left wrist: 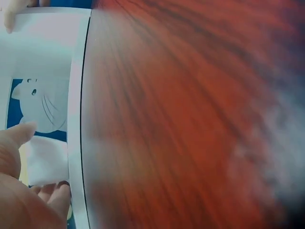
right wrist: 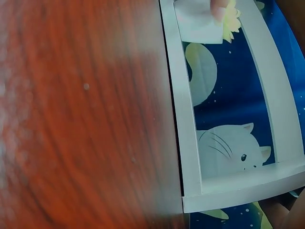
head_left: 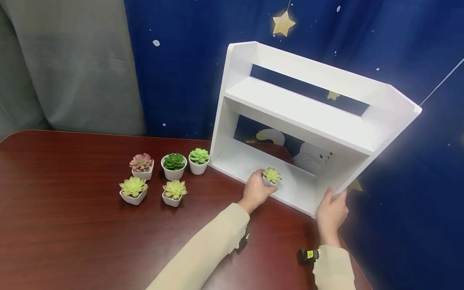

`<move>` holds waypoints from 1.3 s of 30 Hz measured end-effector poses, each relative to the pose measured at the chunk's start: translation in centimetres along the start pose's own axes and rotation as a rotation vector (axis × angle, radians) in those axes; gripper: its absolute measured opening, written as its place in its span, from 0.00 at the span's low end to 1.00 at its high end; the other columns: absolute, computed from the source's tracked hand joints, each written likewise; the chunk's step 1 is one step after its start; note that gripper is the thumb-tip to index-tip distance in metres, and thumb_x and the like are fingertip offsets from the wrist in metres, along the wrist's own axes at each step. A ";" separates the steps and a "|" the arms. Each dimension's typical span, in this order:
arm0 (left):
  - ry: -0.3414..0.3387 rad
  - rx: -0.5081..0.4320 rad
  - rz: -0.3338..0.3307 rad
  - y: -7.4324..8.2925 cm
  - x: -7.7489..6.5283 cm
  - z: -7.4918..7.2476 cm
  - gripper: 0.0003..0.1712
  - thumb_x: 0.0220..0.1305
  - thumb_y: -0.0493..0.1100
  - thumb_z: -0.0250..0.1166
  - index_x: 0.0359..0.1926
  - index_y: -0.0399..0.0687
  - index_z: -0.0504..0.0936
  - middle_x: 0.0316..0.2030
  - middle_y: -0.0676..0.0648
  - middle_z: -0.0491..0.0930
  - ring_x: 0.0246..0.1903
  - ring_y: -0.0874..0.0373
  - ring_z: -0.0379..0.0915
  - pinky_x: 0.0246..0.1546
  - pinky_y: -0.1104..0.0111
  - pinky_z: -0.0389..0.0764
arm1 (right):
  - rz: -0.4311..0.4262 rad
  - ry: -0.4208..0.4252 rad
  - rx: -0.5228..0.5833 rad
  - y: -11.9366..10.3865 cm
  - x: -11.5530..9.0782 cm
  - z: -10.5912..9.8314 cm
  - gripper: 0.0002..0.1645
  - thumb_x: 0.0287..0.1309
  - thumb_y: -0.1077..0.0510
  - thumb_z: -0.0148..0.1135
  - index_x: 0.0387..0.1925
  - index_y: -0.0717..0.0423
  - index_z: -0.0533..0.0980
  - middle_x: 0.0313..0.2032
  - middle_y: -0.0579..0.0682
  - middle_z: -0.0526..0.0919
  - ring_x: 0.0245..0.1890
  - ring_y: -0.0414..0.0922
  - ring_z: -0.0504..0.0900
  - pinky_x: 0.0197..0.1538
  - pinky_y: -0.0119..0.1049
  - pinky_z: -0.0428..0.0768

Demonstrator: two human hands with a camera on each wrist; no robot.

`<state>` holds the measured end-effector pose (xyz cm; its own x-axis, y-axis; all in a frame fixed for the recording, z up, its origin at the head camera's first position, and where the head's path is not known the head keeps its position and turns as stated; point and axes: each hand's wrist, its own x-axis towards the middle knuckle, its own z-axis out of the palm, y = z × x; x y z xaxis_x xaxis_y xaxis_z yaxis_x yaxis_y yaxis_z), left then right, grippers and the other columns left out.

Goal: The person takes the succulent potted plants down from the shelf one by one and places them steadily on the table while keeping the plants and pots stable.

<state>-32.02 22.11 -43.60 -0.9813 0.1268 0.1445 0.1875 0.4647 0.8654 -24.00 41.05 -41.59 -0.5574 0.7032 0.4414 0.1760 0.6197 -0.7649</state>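
Note:
My left hand (head_left: 255, 192) holds a light-green potted succulent (head_left: 271, 175) by its white pot, at the lower board of a white two-tier shelf (head_left: 290, 114). In the left wrist view the thumb and fingers of that hand (left wrist: 24, 186) stand on either side of the pot (left wrist: 47, 160). Whether the pot's base touches the board I cannot tell. At the shelf's lower right, my right hand (head_left: 331, 211) grips the front edge of the side panel. The right wrist view shows the white pot (right wrist: 200, 24) over the lower board (right wrist: 183, 100).
Left of the shelf, several potted succulents stand on the dark red table (head_left: 72, 225): a pink one (head_left: 141, 162), a dark green one (head_left: 174, 162), a bright green one (head_left: 199, 156), and two yellow-green ones (head_left: 133, 187) in front. A blue curtain (head_left: 181, 72) hangs behind.

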 end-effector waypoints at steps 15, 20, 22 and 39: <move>0.049 0.025 -0.043 0.1 -0.6 -0.5 0.35 0.49 0.43 0.77 0.59 0.40 0.77 0.49 0.44 0.84 0.44 0.53 0.80 0.49 0.61 0.82 | 0.001 -0.026 0.009 0.0 -0.1 -0.1 0.29 0.76 0.45 0.43 0.65 0.62 0.66 0.44 0.75 0.79 0.53 0.75 0.75 0.55 0.69 0.69; 0.050 0.011 -0.039 -0.5 -1.0 -1.7 0.35 0.47 0.41 0.78 0.59 0.39 0.78 0.49 0.43 0.85 0.45 0.53 0.81 0.50 0.60 0.82 | 0.005 -0.038 0.011 0.1 -0.5 -0.1 0.30 0.76 0.45 0.42 0.66 0.63 0.66 0.46 0.76 0.78 0.53 0.76 0.74 0.55 0.69 0.69; 0.037 0.004 -0.024 -0.6 -1.3 -2.3 0.36 0.46 0.40 0.78 0.59 0.39 0.78 0.50 0.42 0.85 0.46 0.52 0.81 0.51 0.60 0.82 | 0.002 -0.038 0.011 0.1 -0.6 -0.1 0.30 0.76 0.46 0.42 0.66 0.63 0.65 0.48 0.77 0.78 0.54 0.76 0.74 0.55 0.69 0.69; 0.018 -0.082 0.022 -1.7 -2.7 -8.0 0.36 0.47 0.38 0.78 0.60 0.39 0.78 0.54 0.40 0.84 0.52 0.50 0.79 0.60 0.56 0.80 | 0.005 -0.039 0.016 0.0 -0.1 -0.4 0.31 0.76 0.45 0.41 0.67 0.64 0.65 0.50 0.78 0.77 0.55 0.77 0.73 0.58 0.70 0.68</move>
<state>-30.05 13.99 -41.64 -0.9777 0.1205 0.1721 0.2060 0.3881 0.8983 -23.65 41.15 -41.42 -0.5881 0.6916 0.4194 0.1655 0.6104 -0.7746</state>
